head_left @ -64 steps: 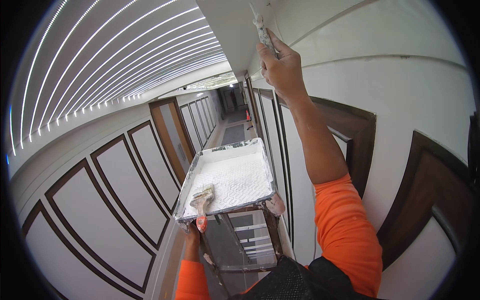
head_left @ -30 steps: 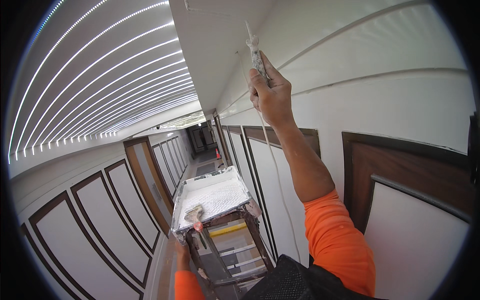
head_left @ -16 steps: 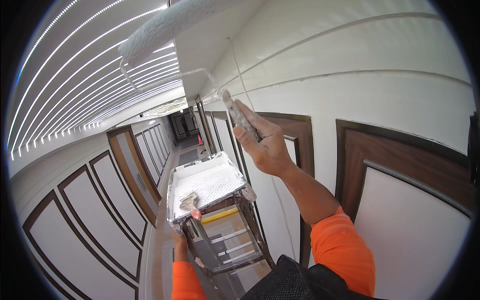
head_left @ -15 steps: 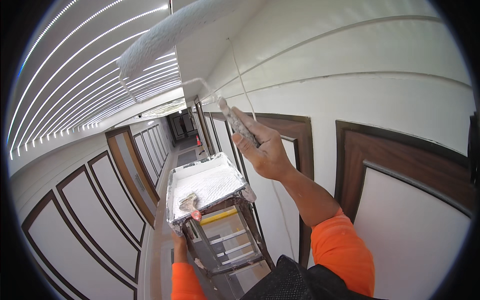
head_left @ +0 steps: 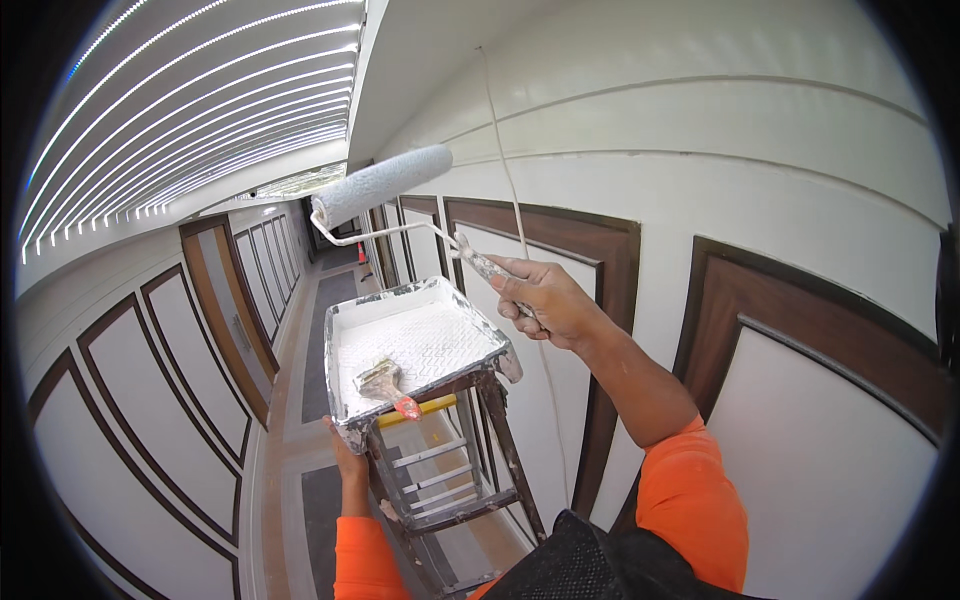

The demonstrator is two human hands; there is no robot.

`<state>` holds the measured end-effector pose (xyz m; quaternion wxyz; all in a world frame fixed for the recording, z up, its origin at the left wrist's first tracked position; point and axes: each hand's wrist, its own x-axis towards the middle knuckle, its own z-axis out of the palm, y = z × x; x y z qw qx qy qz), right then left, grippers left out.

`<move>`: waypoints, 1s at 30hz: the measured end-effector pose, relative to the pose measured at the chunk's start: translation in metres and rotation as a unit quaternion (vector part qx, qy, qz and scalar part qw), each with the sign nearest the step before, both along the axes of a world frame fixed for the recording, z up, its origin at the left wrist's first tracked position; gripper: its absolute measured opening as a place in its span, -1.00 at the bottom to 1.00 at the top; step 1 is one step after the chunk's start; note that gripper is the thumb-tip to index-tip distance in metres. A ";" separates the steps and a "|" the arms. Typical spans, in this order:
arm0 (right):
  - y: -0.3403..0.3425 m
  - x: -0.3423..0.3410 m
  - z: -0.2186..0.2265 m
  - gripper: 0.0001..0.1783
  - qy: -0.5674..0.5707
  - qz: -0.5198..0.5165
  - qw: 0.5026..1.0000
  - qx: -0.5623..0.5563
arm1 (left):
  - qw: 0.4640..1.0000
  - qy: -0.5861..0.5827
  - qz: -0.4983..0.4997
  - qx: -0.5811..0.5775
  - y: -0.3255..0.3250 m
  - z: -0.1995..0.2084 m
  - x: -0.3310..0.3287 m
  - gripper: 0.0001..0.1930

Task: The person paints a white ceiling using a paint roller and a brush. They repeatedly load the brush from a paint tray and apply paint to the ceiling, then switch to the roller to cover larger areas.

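Observation:
My right hand (head_left: 553, 301) is closed round the paint-spattered handle of a paint roller (head_left: 385, 185). Its white, fluffy sleeve hangs above the far side of a paint tray (head_left: 332, 360), apart from it. White paint covers the tray's ribbed bed. A paintbrush (head_left: 380, 382) with a red-tipped handle lies across the near part of the tray. The tray rests on top of a stepladder (head_left: 497, 425) with brown, paint-marked rails. At the tray's near left corner, my left hand (head_left: 348, 462) grips its edge from below, some fingers hidden.
On the right, a white wall (head_left: 640, 190) carries dark wooden panel frames (head_left: 730, 300). A thin cord (head_left: 508, 180) hangs down it. Across the corridor stand more framed panels and a wooden door (head_left: 225, 300). Strip lights (head_left: 230, 90) line the ceiling.
My right hand has brought the roller down and away from the upper foreground, so its sleeve is now above the tray's far side. The left hand stays at the tray corner.

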<state>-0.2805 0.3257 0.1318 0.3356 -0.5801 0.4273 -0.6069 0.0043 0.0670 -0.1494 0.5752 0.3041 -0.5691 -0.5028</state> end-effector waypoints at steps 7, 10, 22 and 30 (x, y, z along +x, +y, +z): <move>-0.012 -0.003 -0.005 -0.46 -0.022 -0.026 0.998 0.059 | 0.999 0.046 0.003 0.017 0.021 0.016 0.008 -0.20; -0.012 0.005 -0.003 -0.46 -0.031 -0.012 0.996 0.078 | 0.995 -0.017 0.081 -0.047 0.026 0.019 0.012 -0.18; -0.037 0.027 0.000 -0.41 0.133 -0.070 0.974 0.172 | 0.999 -0.020 0.037 -0.022 0.037 0.031 0.004 -0.07; -0.044 0.049 0.001 -0.42 0.050 -0.037 0.969 0.240 | 1.000 0.028 -0.006 -0.011 0.028 0.024 0.006 -0.23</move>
